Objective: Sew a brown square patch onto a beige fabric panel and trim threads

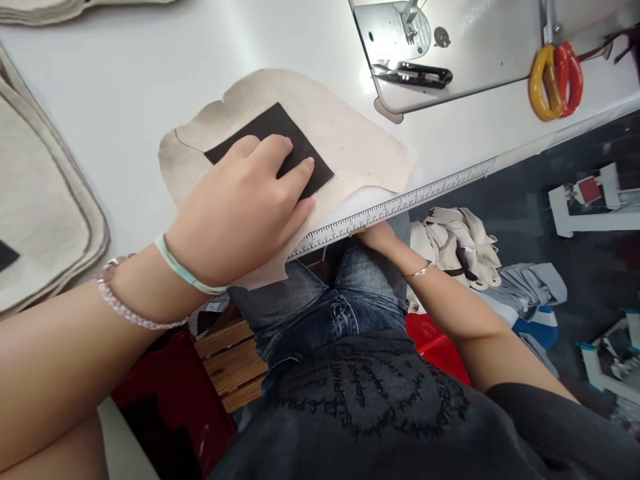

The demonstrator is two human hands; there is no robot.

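Note:
My left hand (245,207) lies flat, fingers stretched out, on a black square patch (273,127) that sits on a beige cut fabric piece (350,147) on the white sewing table (150,80). The fabric hangs a little over the table's front edge. My right hand (377,233) reaches under the table edge below the printed ruler (400,203); its fingers are hidden there.
A sewing machine's bed and presser foot (415,47) stand at the back right. Scissors with red and yellow handles (555,80) lie beside it. Stacked beige fabric pieces (45,213) fill the left. A heap of white strapping (463,243) lies on the floor at right.

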